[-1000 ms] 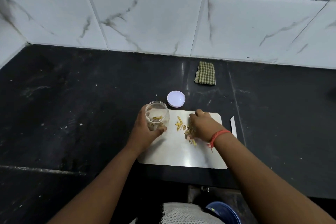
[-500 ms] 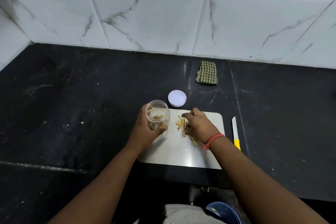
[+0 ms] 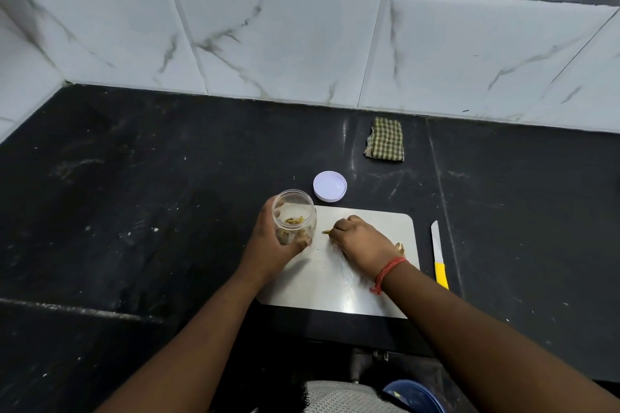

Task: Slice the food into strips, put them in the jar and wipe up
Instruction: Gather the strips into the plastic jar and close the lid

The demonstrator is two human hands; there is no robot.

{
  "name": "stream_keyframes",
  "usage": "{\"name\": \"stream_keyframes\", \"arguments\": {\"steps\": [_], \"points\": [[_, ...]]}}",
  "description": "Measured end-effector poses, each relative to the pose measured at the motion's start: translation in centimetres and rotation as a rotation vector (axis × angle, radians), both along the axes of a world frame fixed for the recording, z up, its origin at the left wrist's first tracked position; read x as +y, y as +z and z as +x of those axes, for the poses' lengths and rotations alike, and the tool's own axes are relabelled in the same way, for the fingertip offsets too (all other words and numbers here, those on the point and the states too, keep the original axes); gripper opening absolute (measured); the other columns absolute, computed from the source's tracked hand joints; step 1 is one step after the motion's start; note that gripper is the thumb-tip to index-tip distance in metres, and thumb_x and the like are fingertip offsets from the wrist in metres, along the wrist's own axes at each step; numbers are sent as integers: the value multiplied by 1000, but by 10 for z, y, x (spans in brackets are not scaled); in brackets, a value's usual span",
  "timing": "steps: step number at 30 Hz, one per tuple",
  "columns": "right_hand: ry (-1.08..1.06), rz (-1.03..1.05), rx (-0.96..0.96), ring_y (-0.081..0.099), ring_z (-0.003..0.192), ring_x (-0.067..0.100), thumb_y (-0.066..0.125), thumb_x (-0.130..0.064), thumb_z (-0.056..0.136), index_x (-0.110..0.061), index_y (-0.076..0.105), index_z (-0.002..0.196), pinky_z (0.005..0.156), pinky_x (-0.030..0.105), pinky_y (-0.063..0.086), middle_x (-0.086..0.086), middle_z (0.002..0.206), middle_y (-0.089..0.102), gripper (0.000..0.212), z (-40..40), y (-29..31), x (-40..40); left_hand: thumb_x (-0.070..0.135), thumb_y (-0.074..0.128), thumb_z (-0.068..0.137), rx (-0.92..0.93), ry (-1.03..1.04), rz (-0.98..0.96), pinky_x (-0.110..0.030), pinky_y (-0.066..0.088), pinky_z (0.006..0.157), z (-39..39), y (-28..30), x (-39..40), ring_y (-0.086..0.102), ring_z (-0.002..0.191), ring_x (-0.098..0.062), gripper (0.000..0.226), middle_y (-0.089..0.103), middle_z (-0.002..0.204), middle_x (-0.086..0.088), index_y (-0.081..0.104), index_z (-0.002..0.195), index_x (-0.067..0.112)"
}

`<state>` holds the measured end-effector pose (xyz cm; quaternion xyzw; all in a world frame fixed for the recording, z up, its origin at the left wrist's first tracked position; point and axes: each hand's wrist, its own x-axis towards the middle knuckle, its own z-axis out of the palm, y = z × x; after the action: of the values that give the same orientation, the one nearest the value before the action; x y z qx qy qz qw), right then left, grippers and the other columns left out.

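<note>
A black desk [image 3: 134,194] backed by white marbled tiles [image 3: 285,43] carries a pale cutting board [image 3: 335,285]. The left hand [image 3: 268,245] wraps its grip around a clear jar [image 3: 294,216], which stands open at the board's far left corner with a few yellowish strips [image 3: 294,220] inside. The right hand [image 3: 360,240] rests knuckles-up on the board just beside the jar, fingers curled narrow over a small heap of cut pieces; one strip tip [image 3: 326,232] shows at the fingertips. A red thread [image 3: 389,270] circles the right wrist. The jar's white lid [image 3: 329,186] lies on the desk just behind the board. A knife [image 3: 438,255] with a yellow handle lies alongside the board's right edge, apart from it. A folded checked cloth [image 3: 385,139] sits near the wall.
</note>
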<state>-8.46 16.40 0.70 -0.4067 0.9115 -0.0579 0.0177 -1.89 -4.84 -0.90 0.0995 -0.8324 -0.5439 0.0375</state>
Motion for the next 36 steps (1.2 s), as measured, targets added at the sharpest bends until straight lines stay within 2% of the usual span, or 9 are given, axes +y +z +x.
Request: {"name": "stream_keyframes", "arguments": {"steps": [3, 6, 13, 18, 21, 25, 29, 34, 36], "points": [[-3, -38, -45, 56, 92, 31, 52, -8, 93, -9, 69, 113, 76, 37, 47, 11, 97, 65, 26, -3, 4, -3, 30, 90, 70, -3, -1, 1, -17, 39, 100, -1, 0, -1, 44, 127, 6, 98, 42, 141, 18, 28, 145, 44], [-91, -74, -158, 59, 90, 27, 58, -8, 84, -13, 70, 94, 77, 33, 48, 5, 91, 66, 17, -9, 4, -1, 30, 90, 71, -4, -3, 5, -20, 39, 102, 0, -1, -2, 44, 127, 5, 99, 41, 142, 19, 28, 147, 40], [-519, -590, -599, 59, 67, -6, 71, -1, 81, -9, 75, 84, 70, 7, 44, -3, 80, 71, 9, -18, 23, 12, 33, 89, 72, -15, -10, -4, -23, 39, 105, -1, -3, -3, 42, 132, -4, 101, 40, 147, 13, 26, 151, 36], [-584, -929, -816, 64, 67, 14, 72, 1, 83, -3, 73, 86, 76, 33, 54, 7, 74, 71, 5, -32, 64, 3, 33, 90, 71, -12, -11, 2, -22, 41, 103, -1, -4, -3, 43, 131, -3, 101, 41, 146, 14, 27, 150, 37], [-470, -975, -804, 67, 74, 14, 74, -4, 83, -6, 74, 90, 80, 32, 56, 7, 81, 73, 8, -37, 98, -16, 31, 90, 71, -8, -4, -1, -18, 40, 101, -1, -3, -2, 44, 130, -2, 100, 41, 145, 13, 28, 149, 37], [-224, -664, -505, 65, 75, 0, 74, -11, 83, -17, 75, 93, 74, 12, 52, -7, 85, 72, 11, -35, 121, -52, 32, 90, 72, -11, -6, -9, -17, 41, 97, -1, 0, -1, 45, 126, 1, 100, 42, 144, 13, 27, 150, 37], [-20, -161, -260, 64, 86, 14, 65, -11, 87, -24, 72, 99, 77, 35, 57, -6, 93, 70, 20, -34, 110, -81, 38, 88, 72, -30, -16, 5, -28, 46, 103, -1, 1, -3, 48, 130, -4, 102, 41, 148, 11, 23, 151, 41], [134, 208, -107, 65, 103, 22, 51, 2, 87, -21, 66, 121, 58, 23, 48, -1, 111, 70, 44, -27, 114, -98, 51, 85, 70, -41, -10, -18, -38, 47, 107, -2, -1, -3, 45, 135, -9, 106, 40, 152, 9, 20, 153, 39], [181, 277, -49, 65, 102, 24, 51, -2, 90, -19, 65, 124, 64, 27, 53, 2, 112, 70, 41, -25, 114, -102, 52, 84, 71, -35, -10, -31, -37, 47, 106, -2, 0, -2, 45, 135, -9, 106, 39, 152, 9, 20, 153, 38]]}}
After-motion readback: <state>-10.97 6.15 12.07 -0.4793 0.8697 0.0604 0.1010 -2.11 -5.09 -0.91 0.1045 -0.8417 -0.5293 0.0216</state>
